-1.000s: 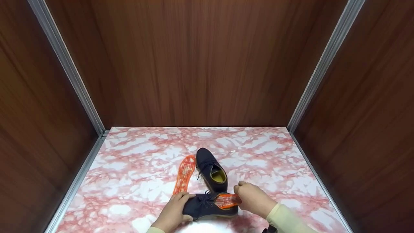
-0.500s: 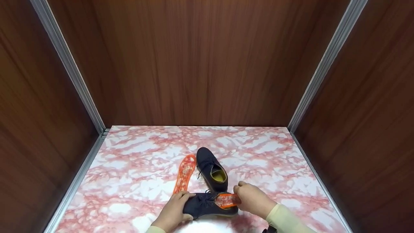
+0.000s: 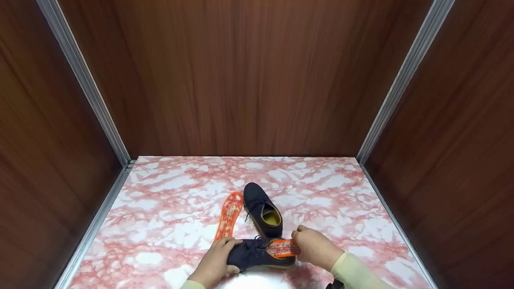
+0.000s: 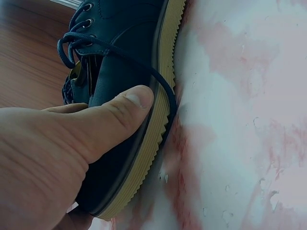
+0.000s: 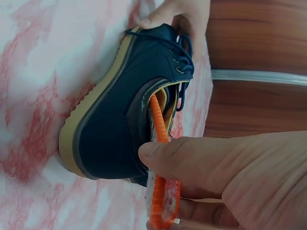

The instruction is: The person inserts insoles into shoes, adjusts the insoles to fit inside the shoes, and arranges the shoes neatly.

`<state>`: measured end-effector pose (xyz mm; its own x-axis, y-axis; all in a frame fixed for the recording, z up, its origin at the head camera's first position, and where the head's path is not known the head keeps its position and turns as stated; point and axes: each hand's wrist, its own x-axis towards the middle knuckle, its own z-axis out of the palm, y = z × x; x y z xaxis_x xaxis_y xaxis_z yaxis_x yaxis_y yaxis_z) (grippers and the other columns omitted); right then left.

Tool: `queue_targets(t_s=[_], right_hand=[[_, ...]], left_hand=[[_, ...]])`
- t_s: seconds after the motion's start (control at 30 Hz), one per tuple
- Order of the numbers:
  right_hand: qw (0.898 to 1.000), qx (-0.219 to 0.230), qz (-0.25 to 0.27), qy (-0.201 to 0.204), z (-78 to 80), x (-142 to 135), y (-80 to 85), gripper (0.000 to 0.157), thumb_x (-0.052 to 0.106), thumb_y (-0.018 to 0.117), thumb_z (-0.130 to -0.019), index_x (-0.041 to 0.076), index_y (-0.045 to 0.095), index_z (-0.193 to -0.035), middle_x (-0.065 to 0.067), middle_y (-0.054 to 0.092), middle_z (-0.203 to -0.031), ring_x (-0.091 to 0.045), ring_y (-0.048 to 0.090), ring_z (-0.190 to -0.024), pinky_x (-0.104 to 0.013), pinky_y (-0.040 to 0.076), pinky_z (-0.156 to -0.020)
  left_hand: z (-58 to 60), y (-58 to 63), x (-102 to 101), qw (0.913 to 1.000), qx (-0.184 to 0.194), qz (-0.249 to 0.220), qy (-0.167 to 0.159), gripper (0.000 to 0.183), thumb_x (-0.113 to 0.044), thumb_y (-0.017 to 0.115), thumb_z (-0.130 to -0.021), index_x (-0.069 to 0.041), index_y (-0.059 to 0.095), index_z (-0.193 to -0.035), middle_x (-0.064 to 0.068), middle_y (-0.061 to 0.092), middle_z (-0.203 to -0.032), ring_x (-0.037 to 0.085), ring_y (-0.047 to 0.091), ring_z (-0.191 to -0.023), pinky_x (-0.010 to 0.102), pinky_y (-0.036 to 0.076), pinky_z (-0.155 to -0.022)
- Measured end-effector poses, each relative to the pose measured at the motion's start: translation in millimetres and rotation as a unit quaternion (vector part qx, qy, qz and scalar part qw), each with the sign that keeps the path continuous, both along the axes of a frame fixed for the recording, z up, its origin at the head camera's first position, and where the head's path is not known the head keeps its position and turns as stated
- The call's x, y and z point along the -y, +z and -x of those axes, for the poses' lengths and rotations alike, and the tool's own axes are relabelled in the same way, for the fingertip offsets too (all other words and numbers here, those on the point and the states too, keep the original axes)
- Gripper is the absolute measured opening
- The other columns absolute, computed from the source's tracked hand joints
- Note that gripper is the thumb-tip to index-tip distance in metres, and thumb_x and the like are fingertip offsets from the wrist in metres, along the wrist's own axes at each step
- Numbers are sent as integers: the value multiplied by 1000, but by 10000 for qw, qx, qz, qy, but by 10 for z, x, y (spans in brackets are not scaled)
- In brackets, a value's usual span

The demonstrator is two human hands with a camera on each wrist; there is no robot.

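Wood-grain panels [image 3: 257, 80] enclose the pink-marbled tabletop [image 3: 160, 192]; I see the left hand [image 3: 215, 259] grip the near navy lace-up shoe [image 3: 247, 255]; the right hand [image 3: 317, 247] pinches an orange insole [image 3: 281, 249], I judge partway in; the second insole [image 3: 230, 212] lies left of the far shoe [image 3: 256, 200], unfitted.

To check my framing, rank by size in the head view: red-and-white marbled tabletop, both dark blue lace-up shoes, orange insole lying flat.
1. Tabletop
2. Held shoe and far shoe: too alike to rank; the held one is nearer.
3. Flat insole
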<state>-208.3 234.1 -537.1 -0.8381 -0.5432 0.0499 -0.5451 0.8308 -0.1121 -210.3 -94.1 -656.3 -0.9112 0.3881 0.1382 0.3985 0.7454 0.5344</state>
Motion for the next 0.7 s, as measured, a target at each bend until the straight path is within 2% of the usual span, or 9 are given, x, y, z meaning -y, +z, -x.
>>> queue_targets(t_s=[0.7], right_hand=[[9996,-223,23,185,10,10,37,30,9,97,-73,7,72,-89,-3,63,-85,-18,62,-68,-35,60,-64]], left_hand=[[2,1,-6,9999,134,33,-2,80,-30,100,-75,-23,65,-147,14,65,-148,41,61,-136,60,53,-114]])
